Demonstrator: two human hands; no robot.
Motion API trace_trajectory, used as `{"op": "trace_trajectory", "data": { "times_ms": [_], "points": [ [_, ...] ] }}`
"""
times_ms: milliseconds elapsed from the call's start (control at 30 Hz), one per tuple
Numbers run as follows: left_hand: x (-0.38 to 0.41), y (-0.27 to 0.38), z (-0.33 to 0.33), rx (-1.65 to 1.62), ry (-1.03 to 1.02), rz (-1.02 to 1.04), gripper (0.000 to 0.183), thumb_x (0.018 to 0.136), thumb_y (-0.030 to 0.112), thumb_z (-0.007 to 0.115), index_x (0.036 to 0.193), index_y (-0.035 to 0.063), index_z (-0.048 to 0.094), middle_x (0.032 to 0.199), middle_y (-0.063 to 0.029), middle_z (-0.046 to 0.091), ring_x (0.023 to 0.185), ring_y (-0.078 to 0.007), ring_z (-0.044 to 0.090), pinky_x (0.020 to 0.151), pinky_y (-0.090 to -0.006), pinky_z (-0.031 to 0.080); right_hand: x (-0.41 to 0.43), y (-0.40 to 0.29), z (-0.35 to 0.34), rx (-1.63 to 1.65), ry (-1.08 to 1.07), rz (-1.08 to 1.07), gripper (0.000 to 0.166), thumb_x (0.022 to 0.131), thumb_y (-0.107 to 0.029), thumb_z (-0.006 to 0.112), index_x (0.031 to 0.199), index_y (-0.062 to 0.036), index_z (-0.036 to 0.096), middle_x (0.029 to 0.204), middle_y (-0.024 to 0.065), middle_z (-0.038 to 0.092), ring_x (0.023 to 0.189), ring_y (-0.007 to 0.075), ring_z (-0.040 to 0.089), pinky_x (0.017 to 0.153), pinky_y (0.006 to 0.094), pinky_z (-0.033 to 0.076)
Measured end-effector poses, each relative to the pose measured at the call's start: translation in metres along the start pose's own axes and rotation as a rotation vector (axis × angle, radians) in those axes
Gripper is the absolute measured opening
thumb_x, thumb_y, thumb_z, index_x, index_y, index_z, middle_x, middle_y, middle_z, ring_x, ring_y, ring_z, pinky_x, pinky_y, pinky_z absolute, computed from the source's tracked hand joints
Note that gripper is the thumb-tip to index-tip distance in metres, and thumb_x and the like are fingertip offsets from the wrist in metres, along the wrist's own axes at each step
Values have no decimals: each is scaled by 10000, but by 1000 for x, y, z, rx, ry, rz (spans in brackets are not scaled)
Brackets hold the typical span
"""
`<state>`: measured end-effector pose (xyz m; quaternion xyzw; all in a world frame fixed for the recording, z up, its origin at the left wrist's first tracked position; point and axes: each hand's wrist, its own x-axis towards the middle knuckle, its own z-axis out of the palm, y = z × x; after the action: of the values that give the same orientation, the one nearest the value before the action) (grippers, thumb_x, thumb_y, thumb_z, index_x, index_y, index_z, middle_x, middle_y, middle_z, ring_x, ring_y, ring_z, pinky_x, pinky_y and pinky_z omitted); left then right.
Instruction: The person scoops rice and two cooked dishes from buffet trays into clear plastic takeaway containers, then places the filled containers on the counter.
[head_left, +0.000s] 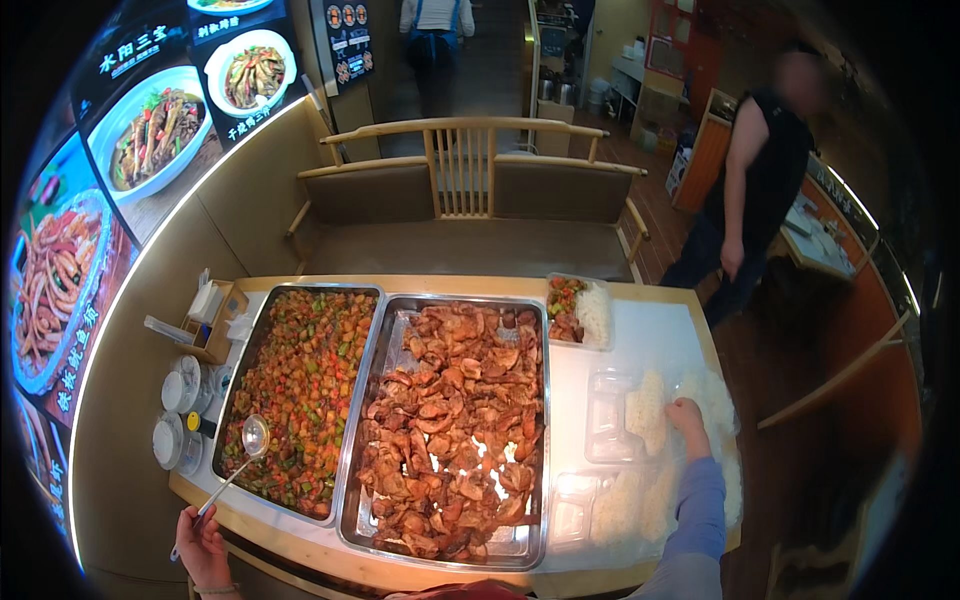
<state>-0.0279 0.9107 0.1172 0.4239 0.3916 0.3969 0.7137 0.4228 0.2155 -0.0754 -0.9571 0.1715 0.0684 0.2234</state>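
Observation:
A metal ladle (256, 436) has its bowl resting over a deep steel tray of diced vegetables in sauce (300, 352); my left hand (204, 541) grips its handle past the tray's near left corner. Beside it stands a second steel tray (546, 420) with browned meat pieces (450, 382). On the right, my right hand (684, 414), its fingers curled, is at a clear plastic container with white rice (645, 412); whether it grips the edge cannot be told. More rice containers (615, 510) lie around it. At the far edge sits a container filled with rice, vegetables and meat (579, 311).
Round lidded containers (176, 390), a yellow-capped bottle (194, 421) and a wooden napkin holder (217, 319) stand at the left. A padded bench (465, 244) is behind the table. A person in black (765, 172) is at the right, another person (435, 37) farther back.

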Motion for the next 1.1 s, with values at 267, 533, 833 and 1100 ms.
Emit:
{"op": "trace_trajectory", "data": {
  "times_ms": [267,533,833,1100],
  "points": [
    [-1,-3,7,1,46,34,165,922,256,506,913,100,558,821,-123,674,567,-106,612,455,-173,451,-9,-20,-12,767,-28,-137,133,732,-109,575,618,-62,525,537,3,475,443,133,456,416,284,400],
    [6,-12,-2,-61,-21,14,184,914,258,526,898,83,580,809,-158,672,546,-122,628,438,-178,489,-15,5,-17,1459,-34,-120,246,758,-164,508,965,-50,577,910,90,601,806,218,589,718,327,484],
    [2,-8,-7,-104,-1,-29,145,910,195,506,919,60,560,830,-186,669,561,-158,636,460,-207,479,-177,-119,8,1984,-465,-14,536,817,-344,437,1239,-18,493,1181,107,576,1044,267,574,896,394,464],
    [-1,12,-4,31,-36,12,163,925,178,500,914,29,565,881,-197,664,625,-144,630,499,-189,465,-282,-188,47,1964,-375,-69,470,905,-358,445,1254,-43,455,1202,111,546,999,217,587,773,300,529]
  ]
}}
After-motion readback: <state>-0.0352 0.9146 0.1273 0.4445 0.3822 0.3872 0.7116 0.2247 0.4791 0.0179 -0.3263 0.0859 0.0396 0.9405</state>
